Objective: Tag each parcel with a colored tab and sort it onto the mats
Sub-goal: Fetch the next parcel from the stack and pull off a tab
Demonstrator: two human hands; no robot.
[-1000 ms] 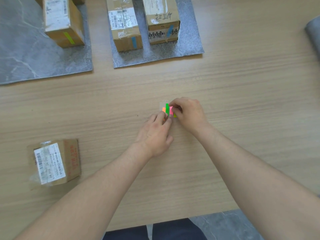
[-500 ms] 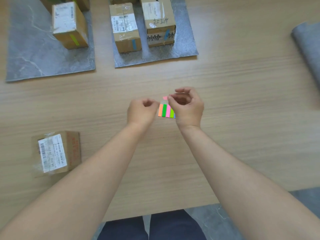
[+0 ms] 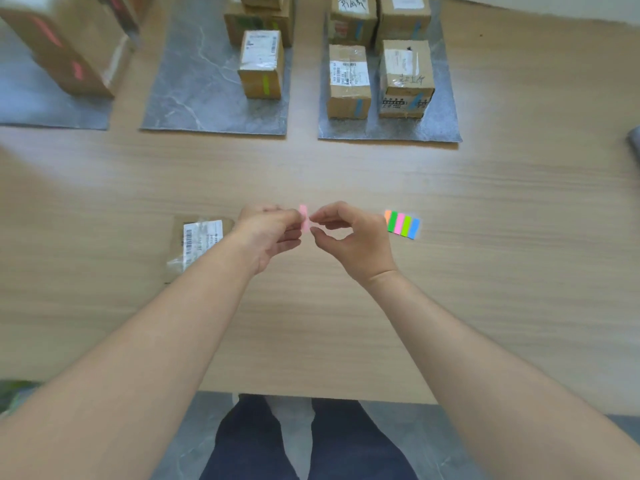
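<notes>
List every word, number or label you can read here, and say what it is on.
No text reads with certainty.
White shipping label on the lone brown cardboard parcel off the grey mats: barcode and print, too blurred.
Black handwriting on a rear cardboard parcel's top: illegible.
White labels on the parcels on those mats: too small.

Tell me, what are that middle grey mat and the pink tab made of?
Middle grey mat: looks like thin matte sheet printed with marble veins, perhaps vinyl or leatherette. Pink tab: likely thin, translucent plastic film; the left hand and right hand pinch it.
</notes>
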